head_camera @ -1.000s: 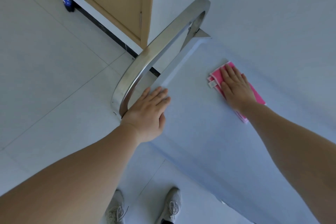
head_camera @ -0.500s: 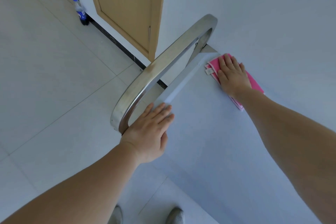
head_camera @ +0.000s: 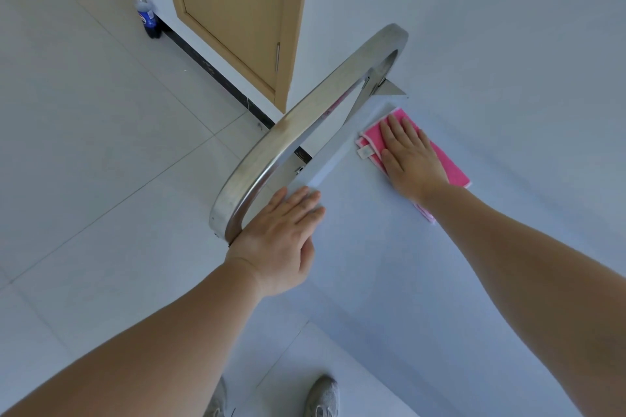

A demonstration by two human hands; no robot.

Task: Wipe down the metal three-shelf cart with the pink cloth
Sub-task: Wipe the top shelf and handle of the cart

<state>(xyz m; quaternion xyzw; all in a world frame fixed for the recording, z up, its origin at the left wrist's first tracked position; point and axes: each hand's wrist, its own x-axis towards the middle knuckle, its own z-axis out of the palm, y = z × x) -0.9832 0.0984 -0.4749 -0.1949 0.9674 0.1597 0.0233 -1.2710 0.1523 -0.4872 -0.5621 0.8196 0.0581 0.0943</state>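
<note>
The metal cart's top shelf [head_camera: 389, 247] fills the middle and right of the view, pale and smooth. Its curved steel handle [head_camera: 305, 125] arches over the shelf's left end. A folded pink cloth [head_camera: 450, 162] lies flat on the shelf near the far left corner. My right hand [head_camera: 410, 156] presses on the cloth with straight fingers. My left hand [head_camera: 281, 230] rests flat on the shelf's near left corner, just below the handle's near end. The lower shelves are hidden.
A wooden door [head_camera: 237, 10] stands beyond the handle, with a black skirting strip at its foot. A blue-capped soda bottle [head_camera: 145, 10] stands on the tiled floor by the wall. My grey shoes [head_camera: 321, 396] show at the bottom edge. A white wall runs behind the cart.
My right hand slid the pink cloth toward the shelf's far left corner, then back a little. My left hand stayed flat on the near corner. The camera view shifted downward.
</note>
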